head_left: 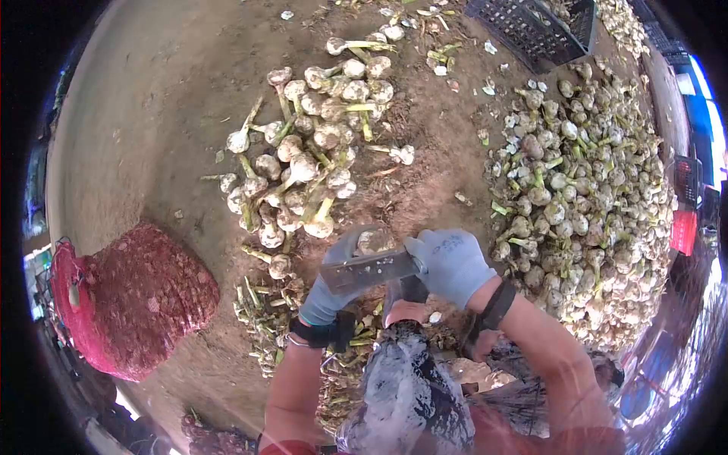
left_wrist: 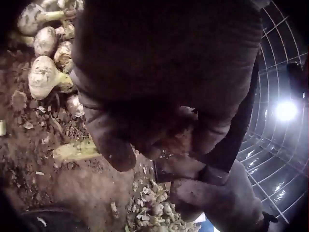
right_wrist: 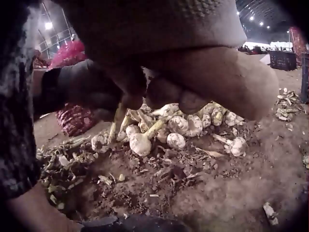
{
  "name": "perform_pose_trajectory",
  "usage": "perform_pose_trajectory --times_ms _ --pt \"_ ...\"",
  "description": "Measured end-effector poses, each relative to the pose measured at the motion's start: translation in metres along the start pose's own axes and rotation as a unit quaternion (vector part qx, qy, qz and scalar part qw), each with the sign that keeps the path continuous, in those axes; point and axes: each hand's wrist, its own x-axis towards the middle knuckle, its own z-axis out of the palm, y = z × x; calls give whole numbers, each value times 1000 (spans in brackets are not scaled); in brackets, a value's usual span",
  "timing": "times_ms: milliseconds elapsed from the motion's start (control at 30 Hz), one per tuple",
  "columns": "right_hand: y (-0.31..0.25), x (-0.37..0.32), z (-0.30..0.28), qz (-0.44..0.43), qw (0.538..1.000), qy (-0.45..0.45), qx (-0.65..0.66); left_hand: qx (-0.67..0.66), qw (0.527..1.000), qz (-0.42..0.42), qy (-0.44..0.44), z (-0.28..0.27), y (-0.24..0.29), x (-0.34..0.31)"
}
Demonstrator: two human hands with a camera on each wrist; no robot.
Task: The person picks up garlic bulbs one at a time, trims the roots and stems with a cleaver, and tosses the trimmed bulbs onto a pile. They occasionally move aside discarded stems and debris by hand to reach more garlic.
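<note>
Bare earth floor (head_left: 152, 98) of a large shed, strewn with husk and scraps

Large garlic heap (head_left: 591, 182): fills the right of the head view, bulbs with green stalks on

Red mesh sack (head_left: 136, 296): lower left, full, lying on its side, well apart from the hands

Smaller garlic pile (head_left: 311, 144): upper centre, loose bulbs with stalks, just above the hands

Black crate (head_left: 531, 26): top right corner, beyond the heap

Cut stalks (head_left: 265, 318): litter at lower centre, beside the left wrist

Right hand (head_left: 451, 265): gloved, clenched round the handle end of the blade (head_left: 371, 269)

Left hand (head_left: 334, 284): gloved, fingers curled round the held bulb (head_left: 374, 241)

Blade: flat, broad metal, lies across the middle of the frame between the two gloves, against the held bulb

Held bulb: centre of the head view, just above the blade; a pale stalk (right_wrist: 115, 126) hangs below the gloves in the right wrist view

Step in hand, as judged: trimming one bulb, edge set at the stalk

Next move, as judged: calls for a firm cut close to the bulb, left fingers kept off the edge
</note>
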Motion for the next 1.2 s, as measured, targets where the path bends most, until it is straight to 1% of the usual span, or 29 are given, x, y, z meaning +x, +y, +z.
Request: perform_pose_trajectory --times_ms 33,67,133,167,200,267,333,367,433,467,500,533,567,600,633,667,700,767,800,833,900,933,967,1033,1067,1133,1167,1200 --pt "1 -1 -4 -5 1000 -18 -5 29 999 13 -11 0 1 4" --pt "2 -3 -6 -11 999 -37 -9 29 999 11 -15 -1 2 7" --pt "8 -7 3 -1 999 -41 -9 9 998 -6 -66 -1 5 11" --pt "11 -7 6 2 999 -40 -14 10 998 -5 -66 0 6 13" --pt "13 -9 7 2 999 -39 -15 1 997 -8 -75 1 7 14" --pt "14 -17 11 -11 1000 2 12 -8 996 -13 -87 3 8 13" --pt "16 -19 10 -4 1000 -7 15 26 996 24 -85 5 8 12" --pt "17 -21 9 2 1000 -16 18 27 995 25 -88 8 12 11" --pt "16 -24 9 1 1000 5 20 40 996 -3 -85 10 19 10" --pt "16 -28 9 1 999 21 25 40 995 -3 -86 13 20 9" --pt "20 -31 14 3 999 22 25 126 986 68 -83 16 20 7" --pt "29 -33 26 51 997 20 50 211 964 139 -79 18 23 6" --pt "39 -35 36 97 992 19 74 211 964 141 -80 17 30 1" --pt "59 -39 42 205 976 16 70 89 986 110 -87 10 45 -2" --pt "69 -44 37 311 948 9 69 -35 992 72 -94 6 53 -7" --pt "71 -55 35 338 936 -10 103 -74 995 44 -56 12 50 -13" --pt "60 -61 41 335 936 -14 106 -72 995 39 -54 16 46 -16" --pt "47 -65 42 294 934 74 190 -3 999 43 15 28 44 -4" --pt "37 -62 32 279 938 51 198 -38 998 30 38 34 52 -4" --pt "32 -61 29 279 938 49 198 -38 998 28 37 37 48 -7" --pt "28 -52 26 280 912 -24 298 60 993 95 -17 38 34 -7" --pt "26 -49 28 259 912 -5 320 63 993 95 -16 36 31 -8" --pt "24 -48 27 259 911 -5 321 132 984 116 -26 37 28 -9" --pt "14 -38 13 191 953 -35 232 266 950 156 -48 40 25 -11" --pt "17 -36 14 193 952 -36 233 265 950 156 -50 41 26 -12" --pt "21 -33 22 182 960 -67 203 312 930 192 -19 42 31 -16" --pt "31 -40 40 183 960 -64 201 312 930 195 -18 42 32 -16" --pt "49 -52 67 229 958 -81 154 282 937 204 12 41 33 -14"
